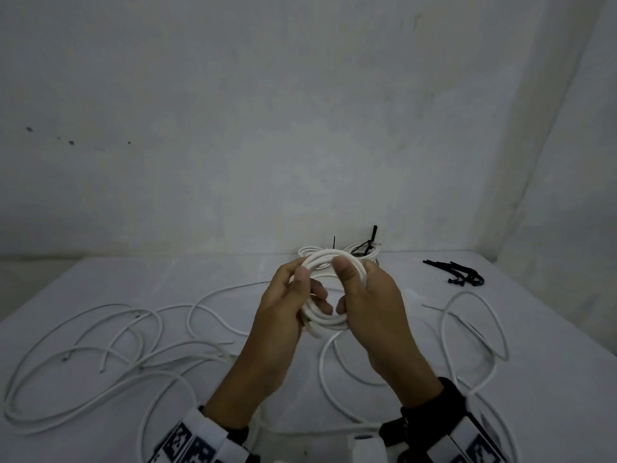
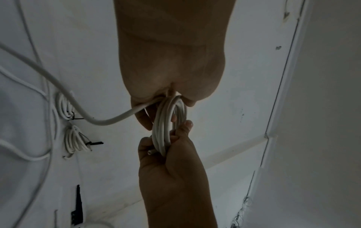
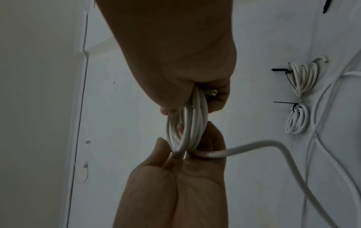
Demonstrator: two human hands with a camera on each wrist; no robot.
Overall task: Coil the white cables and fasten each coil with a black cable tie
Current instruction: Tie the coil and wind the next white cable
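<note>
Currently both the left hand [image 1: 287,315] and right hand [image 1: 370,305] grasp the half-wound white cable coil [image 1: 329,262] mid-frame above the table [image 1: 100,282]; a loosened pinch could spring the loops apart while its loose tail [image 1: 334,379] drags.

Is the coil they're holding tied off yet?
Not tied. The coil shows no black tie, both hands grip it, and a loose tail trails from it.

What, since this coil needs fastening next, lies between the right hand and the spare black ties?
Nothing visible: only bare table lies between the right hand, which grips the coil, and the black ties.
</note>
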